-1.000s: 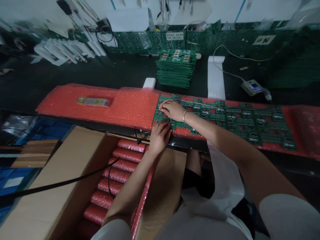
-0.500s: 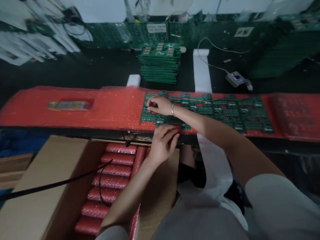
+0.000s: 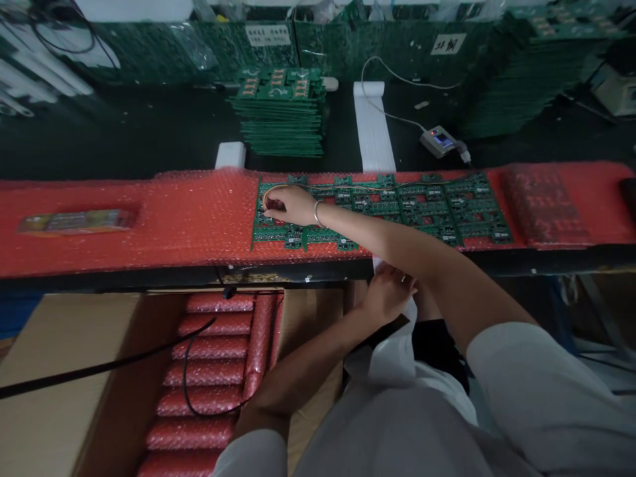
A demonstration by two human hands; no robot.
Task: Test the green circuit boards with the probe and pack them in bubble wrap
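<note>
My right hand (image 3: 287, 204) reaches across to the left end of a long green circuit board panel (image 3: 422, 205) that lies on red bubble wrap (image 3: 199, 212). Its fingers are curled and pinch a thin tan cord (image 3: 265, 191), which loops at the fingertips and runs along the panel's far edge. There is a bracelet on the wrist. My left hand (image 3: 387, 291) is below the table's front edge, partly under my right forearm. Its fingers are closed on a white strip (image 3: 392, 351) that hangs down to my lap.
A stack of green boards (image 3: 281, 112) stands behind the panel, beside a white strip (image 3: 372, 132) and a small device (image 3: 438, 141) with a lit screen. More boards (image 3: 521, 79) are piled at the far right. An open cardboard box (image 3: 64, 371) at lower left holds red wrapped rolls (image 3: 209, 377) under a black cable (image 3: 99, 368).
My left hand has left the panel's near edge and dropped to the right, below the table, onto the white strip. My right hand stays at the panel's left end. The view has shifted right.
</note>
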